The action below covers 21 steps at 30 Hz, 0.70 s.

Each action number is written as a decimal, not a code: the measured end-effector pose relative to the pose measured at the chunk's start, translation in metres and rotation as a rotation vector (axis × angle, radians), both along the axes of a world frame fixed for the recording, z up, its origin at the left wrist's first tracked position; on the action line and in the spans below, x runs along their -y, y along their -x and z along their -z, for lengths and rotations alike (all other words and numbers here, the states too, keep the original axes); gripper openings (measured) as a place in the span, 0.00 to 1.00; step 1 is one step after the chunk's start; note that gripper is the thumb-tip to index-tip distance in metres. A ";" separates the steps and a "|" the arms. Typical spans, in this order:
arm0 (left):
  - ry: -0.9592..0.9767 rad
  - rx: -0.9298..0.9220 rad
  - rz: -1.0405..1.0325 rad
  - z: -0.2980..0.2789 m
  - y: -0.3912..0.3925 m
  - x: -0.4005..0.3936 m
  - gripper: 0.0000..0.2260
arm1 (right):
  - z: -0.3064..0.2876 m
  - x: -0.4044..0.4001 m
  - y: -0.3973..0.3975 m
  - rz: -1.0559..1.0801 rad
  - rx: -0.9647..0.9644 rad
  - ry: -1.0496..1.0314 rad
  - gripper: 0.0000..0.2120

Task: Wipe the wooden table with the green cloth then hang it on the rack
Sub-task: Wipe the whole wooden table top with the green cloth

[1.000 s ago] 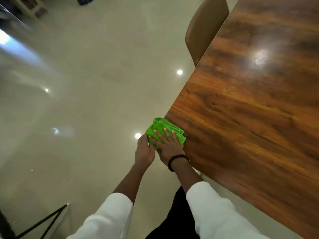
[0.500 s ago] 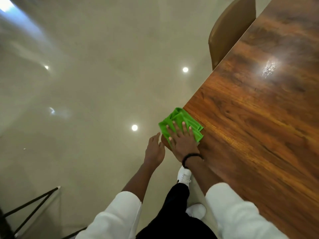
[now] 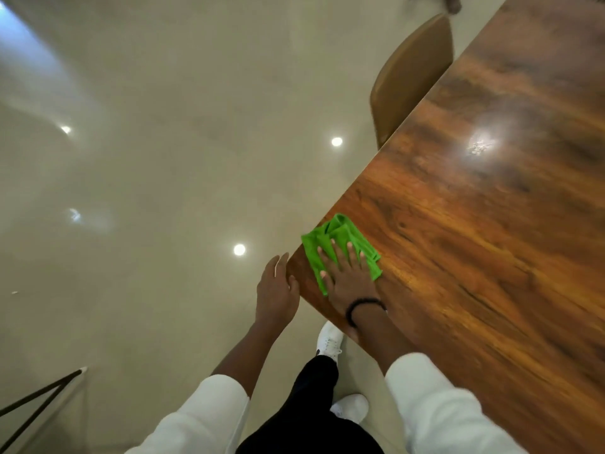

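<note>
A person wipes the near corner of a glossy brown wooden counter (image 3: 474,257) with a folded bright green cloth (image 3: 330,239).

The right hand (image 3: 347,276) presses flat on the cloth with straight, spread fingers; the left hand (image 3: 276,291) is open and relaxed, touching the counter's left edge. The cloth overhangs that edge slightly, so a stroke outward could probably slide it off onto the pale tiled floor (image 3: 147,191), since no fingers grip it.
</note>
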State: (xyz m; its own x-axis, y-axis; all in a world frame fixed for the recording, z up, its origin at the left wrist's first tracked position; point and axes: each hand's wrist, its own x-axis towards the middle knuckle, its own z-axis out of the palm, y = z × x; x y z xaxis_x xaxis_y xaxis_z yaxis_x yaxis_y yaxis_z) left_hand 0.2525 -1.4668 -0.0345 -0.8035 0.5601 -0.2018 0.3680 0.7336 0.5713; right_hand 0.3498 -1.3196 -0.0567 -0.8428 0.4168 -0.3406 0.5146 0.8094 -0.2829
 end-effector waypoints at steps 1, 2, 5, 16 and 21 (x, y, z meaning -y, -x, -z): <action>0.012 -0.050 0.055 -0.003 -0.006 -0.005 0.23 | 0.001 0.010 -0.021 0.008 -0.004 0.022 0.26; 0.020 -0.083 0.131 -0.006 -0.013 -0.012 0.23 | 0.001 0.016 -0.043 0.013 0.002 0.046 0.26; 0.063 -0.067 0.387 -0.018 -0.049 -0.030 0.23 | -0.004 0.021 -0.105 0.102 0.036 0.091 0.27; 0.205 -0.034 1.061 -0.035 -0.186 -0.075 0.24 | -0.022 0.041 -0.317 0.807 0.118 0.074 0.29; 0.263 -0.017 1.176 -0.038 -0.216 -0.073 0.22 | -0.024 0.054 -0.386 1.051 0.175 0.078 0.25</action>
State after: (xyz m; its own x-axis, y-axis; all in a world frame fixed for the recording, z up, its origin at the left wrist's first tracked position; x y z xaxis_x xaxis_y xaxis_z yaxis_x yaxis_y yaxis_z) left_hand 0.4689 -1.3938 0.0039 0.1675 0.8947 -0.4142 0.8954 0.0377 0.4436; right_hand 0.7359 -1.3731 -0.0329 -0.0098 0.8778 -0.4789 0.9822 -0.0814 -0.1693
